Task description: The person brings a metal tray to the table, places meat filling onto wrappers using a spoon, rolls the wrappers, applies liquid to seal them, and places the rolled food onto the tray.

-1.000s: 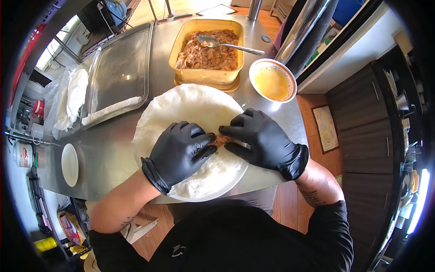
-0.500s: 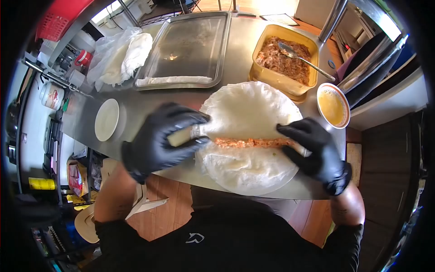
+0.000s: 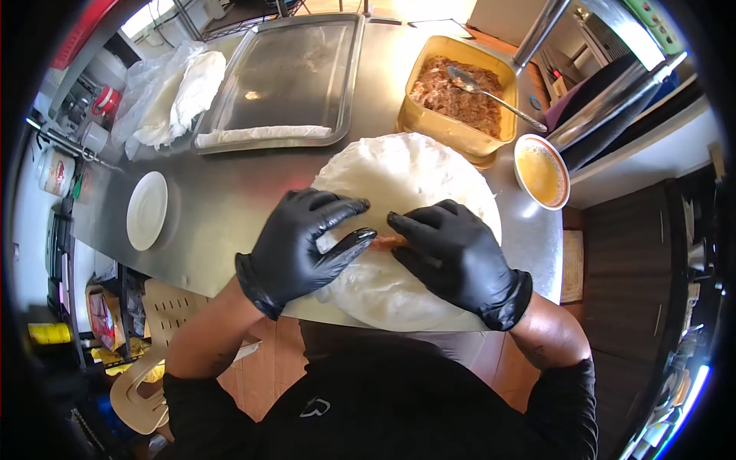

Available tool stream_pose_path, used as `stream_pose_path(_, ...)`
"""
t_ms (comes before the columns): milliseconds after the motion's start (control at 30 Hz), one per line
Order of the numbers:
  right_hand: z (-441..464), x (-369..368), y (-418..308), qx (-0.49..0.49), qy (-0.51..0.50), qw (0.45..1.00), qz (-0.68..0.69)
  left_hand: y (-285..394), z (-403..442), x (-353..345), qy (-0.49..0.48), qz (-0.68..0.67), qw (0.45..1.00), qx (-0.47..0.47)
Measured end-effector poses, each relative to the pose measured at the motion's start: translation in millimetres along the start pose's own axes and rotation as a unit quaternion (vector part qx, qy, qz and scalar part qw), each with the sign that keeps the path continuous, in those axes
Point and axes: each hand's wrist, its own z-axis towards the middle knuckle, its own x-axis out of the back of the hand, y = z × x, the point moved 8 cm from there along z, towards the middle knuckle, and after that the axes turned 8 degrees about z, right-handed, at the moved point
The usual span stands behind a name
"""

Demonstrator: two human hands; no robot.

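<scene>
A round, thin white wrapper (image 3: 383,295) lies at the front of the steel table. Across its middle runs a strip of reddish minced meat filling (image 3: 386,242), with only a short stretch visible between my hands. My left hand (image 3: 299,241), in a black glove, is over the wrapper's left part, thumb and fingers apart beside the strip. Gloved the same way, my right hand (image 3: 452,257) covers the right part of the strip, its thumb and forefinger spread to either side of it. What lies under the palms is hidden.
Behind the wrapper, a metal tray (image 3: 287,84) holds one white roll (image 3: 261,136). A yellow tub (image 3: 452,126) contains minced meat and a spoon (image 3: 498,100). A bowl of yellow liquid (image 3: 542,172) stands right. Left are a white plate (image 3: 147,211) and stacked wrappers (image 3: 195,92).
My right hand has moved left along the filling, close to my left hand, which has shifted slightly right. Less of the filling shows now. The whole view has shifted a little.
</scene>
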Motion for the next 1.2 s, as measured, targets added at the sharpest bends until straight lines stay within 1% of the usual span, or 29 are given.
stream_pose_path(67,-4,-3,4,0.011,-0.010,1.000,0.006,-1,-2,4,-0.045,0.038,0.998,-0.017)
stream_pose_path(100,-6,-11,8,0.009,-0.033,0.999,-0.015,-2,-5,3,-0.047,0.040,0.998,-0.017)
stream_pose_path(133,-8,-16,11,0.007,-0.055,0.998,-0.037,-3,-11,-6,-0.077,0.054,0.995,-0.027)
stream_pose_path(167,-5,-15,8,0.008,-0.055,0.998,-0.037,-4,-13,-13,-0.106,0.069,0.991,-0.038)
stream_pose_path(233,1,-6,1,0.000,-0.006,0.999,-0.033,-4,-11,-9,-0.087,0.050,0.995,-0.024)
stream_pose_path(267,3,-9,1,-0.001,-0.006,1.000,-0.030,-4,-9,-5,-0.069,0.032,0.997,-0.012)
stream_pose_path(300,5,-16,-1,0.014,-0.024,0.999,-0.037,-1,-8,-2,-0.057,0.052,0.997,-0.012)
stream_pose_path(333,8,-22,-3,0.029,-0.041,0.998,-0.046,-3,-9,-2,-0.059,0.053,0.997,-0.015)
stream_pose_path(367,9,-33,-2,0.034,-0.073,0.995,-0.066,-5,-11,-8,-0.084,0.063,0.994,-0.032)
stream_pose_path(400,10,-33,-1,0.034,-0.072,0.995,-0.067,-6,-14,-14,-0.109,0.072,0.990,-0.048)
stream_pose_path(433,11,-34,1,0.029,-0.069,0.995,-0.059,-7,-15,-16,-0.119,0.074,0.989,-0.043)
stream_pose_path(467,13,-34,1,0.025,-0.067,0.996,-0.050,-6,-15,-14,-0.119,0.074,0.989,-0.043)
stream_pose_path(533,15,-34,-2,0.035,-0.055,0.997,-0.042,-5,-14,-6,-0.081,0.023,0.996,-0.018)
stream_pose_path(567,15,-32,-4,0.043,-0.041,0.998,-0.035,-8,-15,-6,-0.082,0.022,0.996,-0.018)
stream_pose_path(633,15,-38,-2,0.045,-0.045,0.997,-0.040,-15,-15,-7,-0.093,0.005,0.995,-0.027)
stream_pose_path(700,15,-39,-3,0.048,-0.051,0.997,-0.044,-12,-15,-7,-0.093,0.019,0.995,-0.029)
stream_pose_path(767,16,-30,-3,0.024,-0.038,0.999,-0.004,-11,-16,-8,-0.092,0.032,0.995,-0.030)
stream_pose_path(800,16,-32,-2,0.023,-0.040,0.999,-0.006,-12,-16,-8,-0.091,0.035,0.995,-0.030)
stream_pose_path(867,16,-43,-1,0.026,-0.101,0.993,-0.052,-12,-15,-9,-0.093,0.033,0.994,-0.036)
stream_pose_path(900,15,-38,1,0.021,-0.099,0.993,-0.056,-14,-15,-9,-0.095,0.018,0.995,-0.028)
stream_pose_path(933,15,-27,2,0.013,-0.069,0.997,-0.014,-16,-15,-9,-0.096,0.004,0.995,-0.018)
stream_pose_path(967,15,-15,4,0.003,-0.042,0.999,0.029,-17,-17,-2,-0.076,-0.002,0.997,0.009)
stream_pose_path(1000,11,9,13,-0.018,-0.013,0.997,0.077,-12,-15,8,-0.049,0.010,0.999,0.004)
stream_pose_path(1033,8,36,23,-0.028,0.042,0.989,0.137,-6,-9,17,-0.067,0.004,0.998,-0.010)
stream_pose_path(1067,6,67,26,-0.028,0.053,0.995,0.080,-1,-2,27,-0.083,-0.002,0.996,-0.023)
stream_pose_path(1100,-3,89,39,-0.122,0.071,0.979,0.145,6,3,32,-0.113,0.013,0.993,-0.044)
stream_pose_path(1133,-14,106,45,-0.135,0.092,0.979,0.123,10,6,34,-0.115,0.010,0.992,-0.044)
stream_pose_path(1200,-33,120,48,-0.126,0.071,0.987,0.069,35,7,28,-0.135,0.037,0.976,-0.166)
